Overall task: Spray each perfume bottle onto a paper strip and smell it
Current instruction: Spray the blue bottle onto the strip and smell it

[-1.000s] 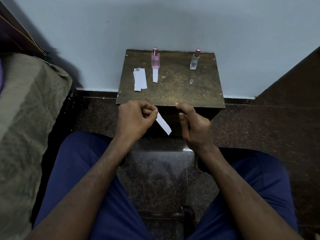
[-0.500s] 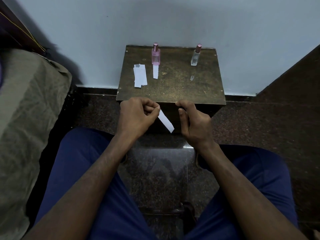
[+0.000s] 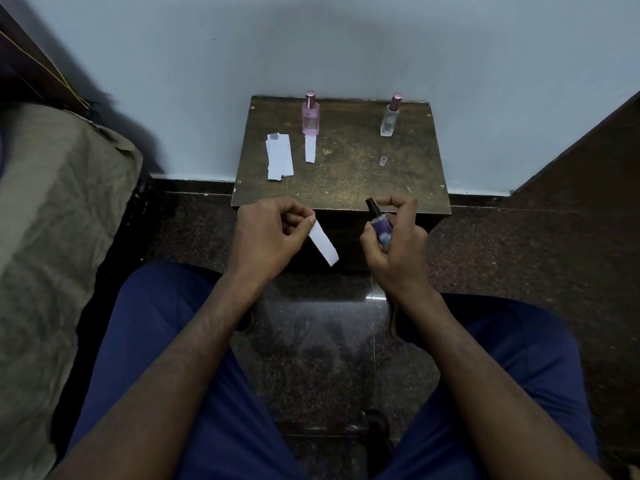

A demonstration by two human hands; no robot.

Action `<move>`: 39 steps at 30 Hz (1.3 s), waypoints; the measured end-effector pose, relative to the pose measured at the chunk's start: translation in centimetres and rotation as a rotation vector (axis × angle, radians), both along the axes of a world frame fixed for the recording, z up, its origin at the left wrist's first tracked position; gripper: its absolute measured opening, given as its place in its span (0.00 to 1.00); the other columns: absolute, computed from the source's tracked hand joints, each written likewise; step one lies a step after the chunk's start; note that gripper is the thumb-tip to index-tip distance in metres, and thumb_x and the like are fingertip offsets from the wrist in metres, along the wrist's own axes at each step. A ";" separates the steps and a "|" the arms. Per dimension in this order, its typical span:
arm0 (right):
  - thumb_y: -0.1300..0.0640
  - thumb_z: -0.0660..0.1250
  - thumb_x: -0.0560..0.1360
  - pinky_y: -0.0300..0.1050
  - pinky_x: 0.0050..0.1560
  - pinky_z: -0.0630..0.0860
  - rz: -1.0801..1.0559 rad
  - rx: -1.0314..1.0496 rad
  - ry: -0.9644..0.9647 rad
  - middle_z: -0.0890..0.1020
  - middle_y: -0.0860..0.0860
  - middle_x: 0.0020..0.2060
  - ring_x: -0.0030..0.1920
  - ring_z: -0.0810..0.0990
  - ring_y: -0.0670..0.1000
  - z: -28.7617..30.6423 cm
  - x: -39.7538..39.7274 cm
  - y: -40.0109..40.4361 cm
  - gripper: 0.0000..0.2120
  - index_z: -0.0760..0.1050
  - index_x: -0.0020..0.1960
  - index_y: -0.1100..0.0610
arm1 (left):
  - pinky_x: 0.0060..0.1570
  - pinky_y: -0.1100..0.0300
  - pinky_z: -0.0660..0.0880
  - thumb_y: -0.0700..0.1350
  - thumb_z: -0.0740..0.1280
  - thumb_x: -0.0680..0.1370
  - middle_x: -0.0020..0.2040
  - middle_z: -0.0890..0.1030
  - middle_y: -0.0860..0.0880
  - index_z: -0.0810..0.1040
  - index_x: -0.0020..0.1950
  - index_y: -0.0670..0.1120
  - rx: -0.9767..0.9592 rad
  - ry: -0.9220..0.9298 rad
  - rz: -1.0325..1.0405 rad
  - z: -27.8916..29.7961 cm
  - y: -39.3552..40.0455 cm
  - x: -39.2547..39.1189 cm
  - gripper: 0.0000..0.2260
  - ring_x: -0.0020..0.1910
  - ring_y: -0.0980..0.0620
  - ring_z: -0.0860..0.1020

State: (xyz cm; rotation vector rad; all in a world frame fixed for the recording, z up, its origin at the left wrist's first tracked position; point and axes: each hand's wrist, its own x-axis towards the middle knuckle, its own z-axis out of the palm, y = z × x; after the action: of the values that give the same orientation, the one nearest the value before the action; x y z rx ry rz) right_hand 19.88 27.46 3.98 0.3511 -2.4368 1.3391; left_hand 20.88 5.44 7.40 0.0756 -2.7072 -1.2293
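Note:
My left hand point(image 3: 268, 232) pinches one end of a white paper strip point(image 3: 323, 245) that hangs down to the right, in front of the small brown table point(image 3: 363, 178). My right hand point(image 3: 398, 237) grips a small purple perfume bottle point(image 3: 380, 227) with a black nozzle, tilted toward the strip, index finger curled above the nozzle. On the table stand a pink bottle point(image 3: 310, 114) with a strip point(image 3: 310, 148) lying before it, and a clear bottle point(image 3: 389, 117). A pile of spare strips point(image 3: 278, 155) lies at the left.
A small clear cap point(image 3: 382, 161) lies on the table in front of the clear bottle. A bed with an olive cover point(image 3: 52, 237) fills the left side. A pale wall is behind the table, dark floor below, my blue-trousered knees at the bottom.
My right hand has turned, so the purple bottle and its nozzle now show; earlier it was hidden in the fist. The left hand still holds the strip in about the same place.

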 end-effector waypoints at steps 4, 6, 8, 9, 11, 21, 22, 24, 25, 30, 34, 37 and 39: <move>0.64 0.68 0.81 0.35 0.27 0.70 -0.011 -0.030 -0.056 0.76 0.48 0.36 0.33 0.78 0.50 -0.1 -0.4 0.0 0.13 0.67 0.61 0.64 | 0.43 0.62 0.83 0.49 0.77 0.78 0.40 0.85 0.59 0.88 0.50 0.53 -0.029 -0.005 -0.038 -0.9 -0.3 -0.6 0.03 0.39 0.62 0.84; 0.61 0.67 0.84 0.37 0.29 0.74 0.005 -0.010 -0.069 0.79 0.52 0.38 0.32 0.79 0.49 -0.2 -0.8 0.2 0.12 0.67 0.62 0.63 | 0.44 0.58 0.85 0.50 0.77 0.78 0.40 0.85 0.60 0.88 0.51 0.54 -0.036 -0.014 -0.046 -1.4 -0.3 -1.0 0.03 0.39 0.62 0.84; 0.58 0.65 0.85 0.41 0.32 0.77 0.020 0.007 -0.087 0.81 0.53 0.39 0.33 0.82 0.47 -0.3 -1.3 0.3 0.10 0.67 0.62 0.61 | 0.45 0.55 0.85 0.51 0.76 0.78 0.40 0.85 0.60 0.88 0.51 0.55 -0.047 -0.016 -0.057 -1.8 -0.4 -1.5 0.03 0.39 0.62 0.84; 0.58 0.65 0.86 0.39 0.34 0.77 0.018 0.016 -0.090 0.82 0.52 0.38 0.34 0.83 0.46 -0.4 -1.6 0.3 0.10 0.68 0.62 0.61 | 0.45 0.55 0.85 0.51 0.76 0.78 0.41 0.86 0.60 0.88 0.51 0.55 -0.047 -0.020 -0.062 -2.0 -0.5 -1.7 0.03 0.40 0.62 0.84; 0.57 0.65 0.86 0.37 0.40 0.76 -0.014 0.045 -0.064 0.82 0.51 0.42 0.40 0.82 0.45 -0.6 -2.2 0.2 0.09 0.71 0.62 0.61 | 0.45 0.55 0.85 0.52 0.76 0.78 0.41 0.85 0.60 0.88 0.51 0.55 -0.043 -0.030 -0.072 -2.4 -0.6 -2.2 0.04 0.40 0.62 0.84; 0.50 0.75 0.79 0.39 0.52 0.78 -0.151 0.050 -0.031 0.84 0.43 0.50 0.53 0.81 0.43 -0.7 -6.8 1.1 0.11 0.85 0.59 0.52 | 0.43 0.53 0.84 0.53 0.77 0.78 0.40 0.85 0.61 0.88 0.51 0.55 -0.103 -0.097 -0.168 -4.8 -0.7 -5.6 0.04 0.38 0.64 0.82; 0.50 0.76 0.79 0.39 0.52 0.78 -0.152 0.043 -0.036 0.85 0.43 0.50 0.51 0.82 0.43 -0.8 -7.4 1.1 0.11 0.85 0.59 0.52 | 0.43 0.54 0.84 0.53 0.77 0.78 0.40 0.85 0.61 0.88 0.51 0.56 -0.093 -0.106 -0.169 -5.0 -0.8 -5.9 0.04 0.38 0.64 0.82; 0.51 0.76 0.79 0.37 0.50 0.80 -0.145 0.021 -0.046 0.86 0.43 0.48 0.48 0.84 0.41 -1.0 -8.6 1.0 0.11 0.84 0.59 0.53 | 0.43 0.54 0.84 0.52 0.77 0.78 0.40 0.85 0.61 0.87 0.50 0.56 -0.077 -0.125 -0.178 -5.5 -0.8 -6.3 0.03 0.38 0.63 0.82; 0.52 0.76 0.79 0.34 0.50 0.80 -0.143 0.013 -0.047 0.85 0.43 0.47 0.47 0.84 0.38 -1.0 -9.1 0.9 0.11 0.84 0.59 0.55 | 0.43 0.54 0.83 0.52 0.77 0.78 0.40 0.85 0.61 0.87 0.50 0.56 -0.074 -0.126 -0.191 -5.7 -0.8 -6.3 0.03 0.38 0.63 0.82; 0.56 0.75 0.80 0.25 0.48 0.77 -0.163 0.011 -0.040 0.87 0.48 0.49 0.47 0.84 0.33 -1.6 -13.4 0.0 0.11 0.83 0.59 0.59 | 0.43 0.59 0.82 0.52 0.76 0.78 0.41 0.85 0.61 0.87 0.51 0.56 -0.086 -0.110 -0.283 -6.1 -0.6 -7.8 0.03 0.40 0.63 0.83; 0.53 0.75 0.80 0.38 0.53 0.84 -0.173 0.040 -0.022 0.88 0.49 0.51 0.51 0.87 0.44 -2.1 -17.6 -0.8 0.13 0.83 0.61 0.57 | 0.42 0.62 0.80 0.52 0.76 0.79 0.43 0.85 0.61 0.86 0.52 0.58 -0.077 -0.113 -0.314 -6.8 -0.4 -9.2 0.03 0.41 0.64 0.82; 0.53 0.76 0.79 0.36 0.53 0.83 -0.185 0.071 -0.007 0.88 0.49 0.50 0.50 0.86 0.44 -2.3 -20.3 -1.0 0.12 0.83 0.61 0.57 | 0.42 0.58 0.82 0.52 0.76 0.78 0.43 0.85 0.62 0.86 0.51 0.58 -0.041 -0.118 -0.331 -7.3 0.1 -9.8 0.03 0.41 0.63 0.82; 0.54 0.76 0.79 0.27 0.51 0.78 -0.190 0.100 -0.018 0.88 0.49 0.50 0.49 0.86 0.43 -2.6 -22.1 -1.4 0.13 0.84 0.60 0.58 | 0.42 0.57 0.82 0.52 0.76 0.78 0.42 0.85 0.63 0.86 0.51 0.57 -0.033 -0.121 -0.331 -7.5 0.3 -10.0 0.03 0.41 0.63 0.82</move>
State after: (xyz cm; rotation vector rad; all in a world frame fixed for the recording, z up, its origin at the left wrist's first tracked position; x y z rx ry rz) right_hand -2.23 26.07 1.40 0.1274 -2.4867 1.1488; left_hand 10.84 5.70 -0.09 -0.3259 -2.9293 -1.2989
